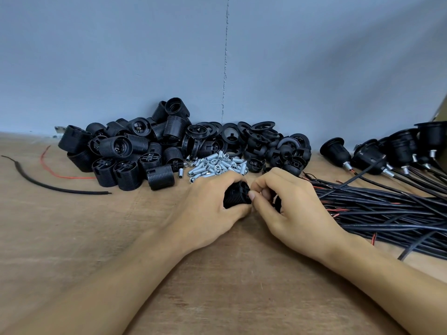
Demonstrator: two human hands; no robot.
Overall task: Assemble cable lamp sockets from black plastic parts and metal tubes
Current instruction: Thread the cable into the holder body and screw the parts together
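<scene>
A black ribbed socket (236, 196) is gripped by the left hand (205, 211), half hidden. Another black part (277, 204) is held in the curled right hand (290, 209), mostly covered by fingers.

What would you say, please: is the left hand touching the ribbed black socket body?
Touching. The head view shows the left hand curled round the ribbed black socket body, its thumb pressed against the ribs.

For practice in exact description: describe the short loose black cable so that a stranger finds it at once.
On the wooden table, look left of the heap of black sockets. A short curved black cable lies there, thicker than the red wire beside it and separate from the bundle at right.
</scene>
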